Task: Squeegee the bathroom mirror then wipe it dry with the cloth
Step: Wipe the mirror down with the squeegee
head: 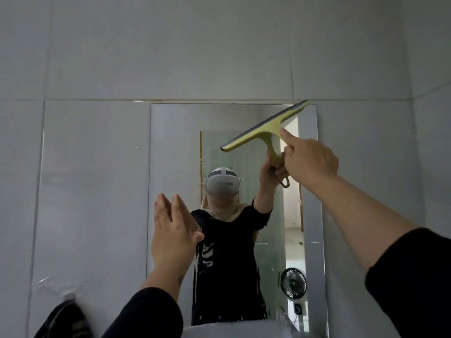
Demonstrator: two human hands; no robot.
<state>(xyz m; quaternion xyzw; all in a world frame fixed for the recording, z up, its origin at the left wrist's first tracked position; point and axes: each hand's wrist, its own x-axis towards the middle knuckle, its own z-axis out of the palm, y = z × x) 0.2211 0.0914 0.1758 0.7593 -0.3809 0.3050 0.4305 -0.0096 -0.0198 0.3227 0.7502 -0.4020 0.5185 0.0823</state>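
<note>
Yellow-green squeegee (264, 128) sits at the mirror's (175, 154) top right corner, blade tilted, right end higher. The right hand (310, 162) grips its handle, forefinger extended. The left hand (170, 235) hovers flat and empty, lower left; no cloth visible.

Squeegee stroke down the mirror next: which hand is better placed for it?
The right hand. It grips the yellow-green squeegee by its handle, blade tilted at the top right of the mirror. The left hand is open and empty, low at the mirror's left edge.
</note>
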